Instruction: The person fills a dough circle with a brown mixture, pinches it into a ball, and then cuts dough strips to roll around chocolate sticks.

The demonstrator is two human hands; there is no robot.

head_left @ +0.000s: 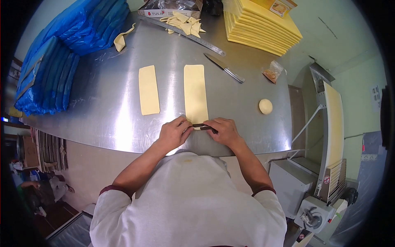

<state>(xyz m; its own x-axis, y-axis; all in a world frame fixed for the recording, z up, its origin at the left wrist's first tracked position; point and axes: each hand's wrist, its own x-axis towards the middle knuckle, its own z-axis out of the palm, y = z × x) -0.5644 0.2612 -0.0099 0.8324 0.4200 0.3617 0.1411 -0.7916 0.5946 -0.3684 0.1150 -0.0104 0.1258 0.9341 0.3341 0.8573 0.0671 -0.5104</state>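
A long pale dough strip [195,88] lies on the steel table, its near end under my fingers. At that end, dark brown chocolate sticks [200,125] lie crosswise, and the dough edge shows between them. My left hand [175,131] is closed in a pinch at the left end of the sticks. From the other side, my right hand [223,131] has its fingers closed round a chocolate stick, whose dark tip pokes out by the thumb. Left of the strip lies a shorter dough rectangle [149,90], apart from both hands.
A knife [225,68] and a steel ruler [205,44] lie beyond the dough, near dough scraps [185,24] and a box [169,12]. Blue-wrapped stacks [53,78] stand left, yellow sheets [263,26] back right. A dough ball [265,106] and small bag [273,72] sit right.
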